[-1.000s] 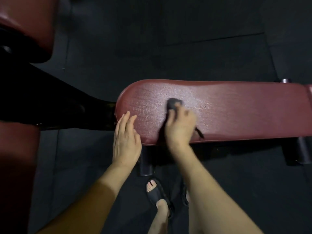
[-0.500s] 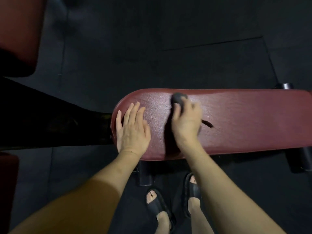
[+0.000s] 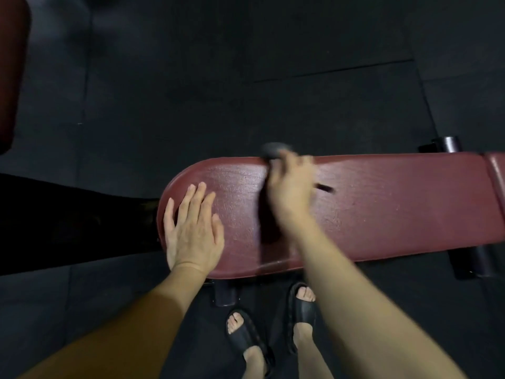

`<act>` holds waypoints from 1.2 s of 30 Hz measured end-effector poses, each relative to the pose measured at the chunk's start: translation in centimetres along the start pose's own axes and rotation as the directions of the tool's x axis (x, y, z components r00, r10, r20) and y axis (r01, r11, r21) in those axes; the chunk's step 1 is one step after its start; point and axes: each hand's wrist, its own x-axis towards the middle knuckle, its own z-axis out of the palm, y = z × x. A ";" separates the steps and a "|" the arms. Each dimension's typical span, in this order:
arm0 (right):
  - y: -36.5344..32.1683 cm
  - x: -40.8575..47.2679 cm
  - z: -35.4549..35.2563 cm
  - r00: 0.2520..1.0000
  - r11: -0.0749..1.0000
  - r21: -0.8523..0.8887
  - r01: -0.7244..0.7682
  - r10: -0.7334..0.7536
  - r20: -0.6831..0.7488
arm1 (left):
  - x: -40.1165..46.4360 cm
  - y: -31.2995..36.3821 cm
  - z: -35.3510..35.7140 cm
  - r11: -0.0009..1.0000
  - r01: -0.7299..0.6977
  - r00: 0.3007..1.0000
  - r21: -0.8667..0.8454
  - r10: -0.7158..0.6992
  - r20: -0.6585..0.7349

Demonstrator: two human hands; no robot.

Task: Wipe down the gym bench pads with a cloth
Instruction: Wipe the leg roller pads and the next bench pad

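Cloth (image 3: 273, 150), dark grey, is sitting bunched at the far edge of the maroon bench pad (image 3: 382, 209), partly overhanging it. Right hand (image 3: 291, 187) is gripping the cloth, fingers curled over it; the hand is blurred, so the exact finger placement cannot be told. A dark strip of the cloth is poking out just right of that hand. Left hand (image 3: 192, 228) is lying flat, fingers spread, palm pressing the rounded left end of the pad. Head view only: black sandals (image 3: 246, 337) are standing on dark floor mats (image 3: 191, 77) just beside the pad's near edge. Another maroon pad (image 3: 11, 64) is showing at far left.
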 end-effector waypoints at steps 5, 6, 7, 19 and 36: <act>-3.7 -2.1 2.2 0.899 0.915 0.137 0.379 -0.399 0.178 | 0.2 0.1 -0.1 0.999 0.002 1.000 0.049 -0.003 0.014; -1.2 -0.8 1.3 0.898 0.912 0.117 0.394 -0.408 0.163 | 0.2 0.2 -0.2 0.999 0.007 1.000 0.040 -0.008 0.016; 1.6 0.5 0.2 0.913 0.926 0.077 0.369 -0.377 0.154 | 0.2 0.2 -0.2 0.999 0.008 1.000 0.036 -0.008 0.020; -2.9 -4.2 0.9 0.942 0.960 0.103 0.260 -0.276 0.193 | 0.1 0.4 -0.2 0.996 -0.002 0.999 0.084 0.000 0.032; 1.8 -5.7 -1.6 0.939 0.961 0.042 0.272 -0.275 0.207 | 0.0 0.5 -0.2 0.995 -0.020 1.000 0.094 0.019 0.016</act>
